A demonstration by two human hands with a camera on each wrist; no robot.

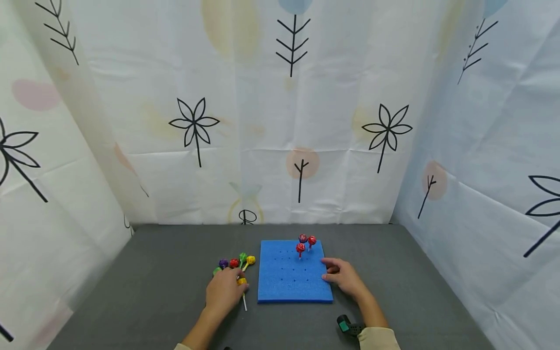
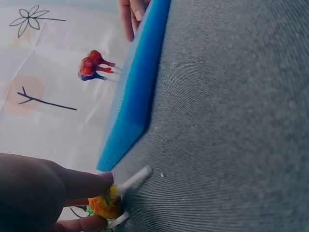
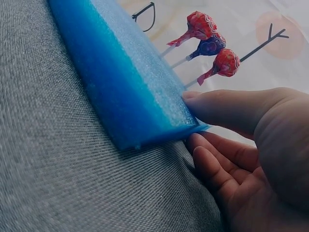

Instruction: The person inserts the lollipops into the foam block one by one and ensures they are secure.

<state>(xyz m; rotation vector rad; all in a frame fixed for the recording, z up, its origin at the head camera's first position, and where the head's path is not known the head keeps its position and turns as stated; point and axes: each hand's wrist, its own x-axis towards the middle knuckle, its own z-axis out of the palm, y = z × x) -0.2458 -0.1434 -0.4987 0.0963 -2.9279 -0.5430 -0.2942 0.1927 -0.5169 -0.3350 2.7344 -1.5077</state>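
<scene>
My left hand [image 1: 224, 291] is over a loose group of lollipops left of the board. Its thumb and a finger pinch a yellow lollipop [image 2: 105, 205] by the wrapped head, and the white stick points out toward the board. My right hand [image 1: 344, 278] grips the right edge of a blue foam board [image 1: 288, 289], thumb on top and fingers against the side. Three lollipops stand upright in the board's far right part: a red one [image 1: 300, 248], another red one [image 1: 312, 240] and a purple-red one [image 1: 303, 238]. Small holes in rows mark the board's top.
Around my left hand lie a purple lollipop [image 1: 223, 263], a red lollipop [image 1: 234, 263], a green lollipop [image 1: 242, 257] and a yellow lollipop [image 1: 251, 260]. All rest on the grey table [image 1: 175, 272]. A patterned white curtain [image 1: 245, 97] encloses the back and sides.
</scene>
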